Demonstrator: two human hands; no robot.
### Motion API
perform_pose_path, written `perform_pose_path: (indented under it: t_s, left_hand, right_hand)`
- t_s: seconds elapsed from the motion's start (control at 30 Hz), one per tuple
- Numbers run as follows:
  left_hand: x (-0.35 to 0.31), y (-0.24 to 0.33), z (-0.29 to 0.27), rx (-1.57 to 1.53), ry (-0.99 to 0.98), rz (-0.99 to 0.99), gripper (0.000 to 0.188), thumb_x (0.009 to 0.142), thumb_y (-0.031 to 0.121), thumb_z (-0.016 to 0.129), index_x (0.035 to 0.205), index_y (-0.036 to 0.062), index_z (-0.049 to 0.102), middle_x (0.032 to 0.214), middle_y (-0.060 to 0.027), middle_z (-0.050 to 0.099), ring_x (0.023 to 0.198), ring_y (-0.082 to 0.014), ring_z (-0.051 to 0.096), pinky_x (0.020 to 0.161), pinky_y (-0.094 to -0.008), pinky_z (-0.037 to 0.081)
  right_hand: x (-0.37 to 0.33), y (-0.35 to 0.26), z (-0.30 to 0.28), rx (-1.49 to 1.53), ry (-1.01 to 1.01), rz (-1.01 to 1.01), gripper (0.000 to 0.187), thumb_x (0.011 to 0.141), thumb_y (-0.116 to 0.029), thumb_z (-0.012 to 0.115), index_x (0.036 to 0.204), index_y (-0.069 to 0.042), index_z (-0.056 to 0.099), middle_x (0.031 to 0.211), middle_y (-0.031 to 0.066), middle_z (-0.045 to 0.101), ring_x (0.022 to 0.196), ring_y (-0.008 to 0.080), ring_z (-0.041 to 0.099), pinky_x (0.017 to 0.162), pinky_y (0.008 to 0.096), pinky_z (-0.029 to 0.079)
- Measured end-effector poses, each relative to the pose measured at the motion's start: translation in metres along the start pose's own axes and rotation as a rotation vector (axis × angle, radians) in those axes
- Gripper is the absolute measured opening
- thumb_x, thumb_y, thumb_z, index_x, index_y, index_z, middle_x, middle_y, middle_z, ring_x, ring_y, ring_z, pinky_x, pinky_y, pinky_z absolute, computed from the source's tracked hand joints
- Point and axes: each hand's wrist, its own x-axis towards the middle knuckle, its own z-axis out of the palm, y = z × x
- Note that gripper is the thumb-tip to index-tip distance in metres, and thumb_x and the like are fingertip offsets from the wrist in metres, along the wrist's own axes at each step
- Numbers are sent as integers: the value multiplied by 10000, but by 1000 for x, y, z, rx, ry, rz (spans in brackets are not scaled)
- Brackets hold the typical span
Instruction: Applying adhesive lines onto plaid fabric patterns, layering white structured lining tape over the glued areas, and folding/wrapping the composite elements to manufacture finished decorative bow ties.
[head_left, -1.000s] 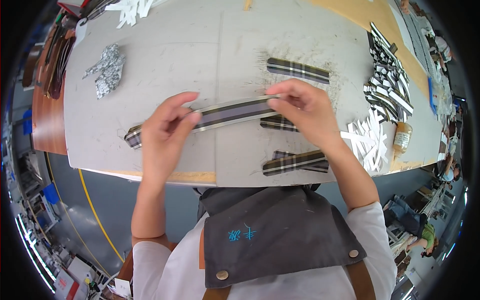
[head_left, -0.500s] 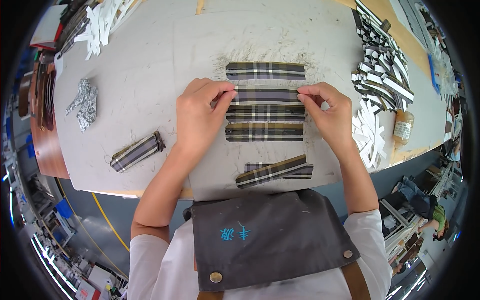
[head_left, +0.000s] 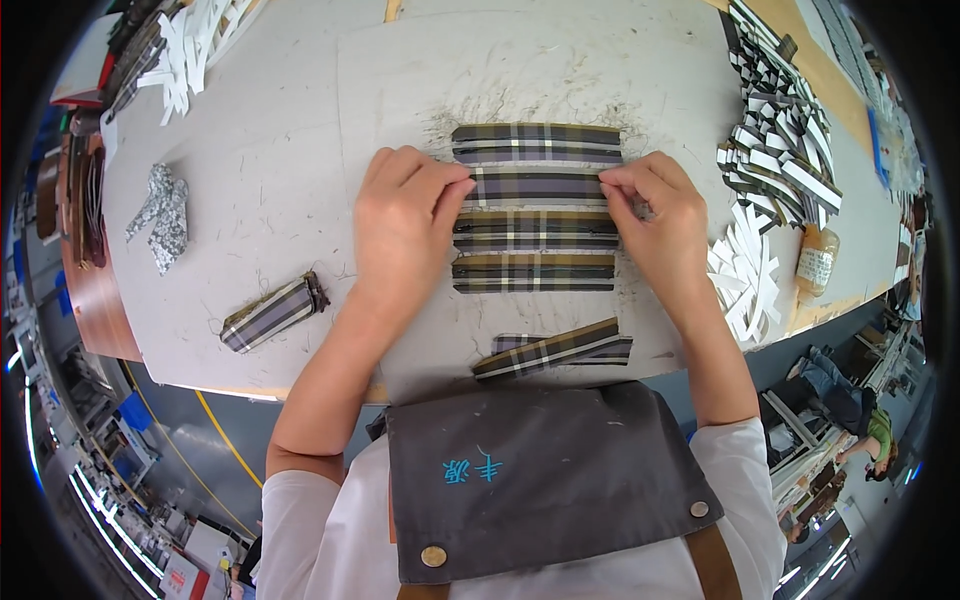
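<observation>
Between my hands lies a plaid fabric strip (head_left: 535,187), purple-grey with dark edges, stretched flat from side to side. My left hand (head_left: 408,220) pinches its left end between thumb and forefinger; my right hand (head_left: 660,215) pinches the right end in the same way. Just beyond it sits another plaid strip (head_left: 537,143). Two more, a strip with an olive edge (head_left: 535,231) and a nearest strip (head_left: 533,273), lie parallel on my side of it. Closer to my body, two loose strips (head_left: 550,350) cross each other.
A folded plaid bundle (head_left: 275,314) and a grey speckled cloth (head_left: 160,220) lie at left. On the right are a heap of black-and-white strips (head_left: 780,150), white strips (head_left: 742,275) and a jar (head_left: 817,260). Loose threads litter the grey tabletop (head_left: 300,150). People work at far right.
The held strip has shifted slightly away from the strip on my side, leaving a wider gap there. Both hands keep their pinch on its ends. The whole view has moved a little.
</observation>
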Motion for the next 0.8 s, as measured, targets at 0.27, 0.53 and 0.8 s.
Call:
perform_pose_path:
  t_s: [0.27, 0.53, 0.8]
  left_hand:
    - [-3, -5, -17, -1, -28, 275, 290, 621, -91, 651, 884, 12, 719, 944, -42, 684, 755, -228, 518, 641, -321, 478]
    - [-14, -15, -23, 151, -111, 318, 389, 621, -120, 591, 954, 26, 728, 1040, -4, 709, 798, -237, 494, 663, -285, 466]
    - [-28, -26, -33, -26, -2, 112, 407, 658, -175, 536, 976, 12, 706, 1041, -76, 693, 857, -244, 581, 672, -315, 495]
  right_hand:
    - [-1, -6, -6, -122, -85, -370, 343, 630, 126, 627, 925, -26, 714, 942, 68, 660, 857, 266, 578, 709, 351, 508]
    - [-16, 11, -22, -381, -76, -410, 393, 632, 80, 618, 977, -77, 723, 1068, -37, 677, 896, 238, 546, 766, 333, 449]
    - [-23, 71, -96, -436, 193, -284, 294, 734, 39, 647, 1009, -62, 674, 1100, 68, 665, 1034, 327, 550, 897, 396, 437]
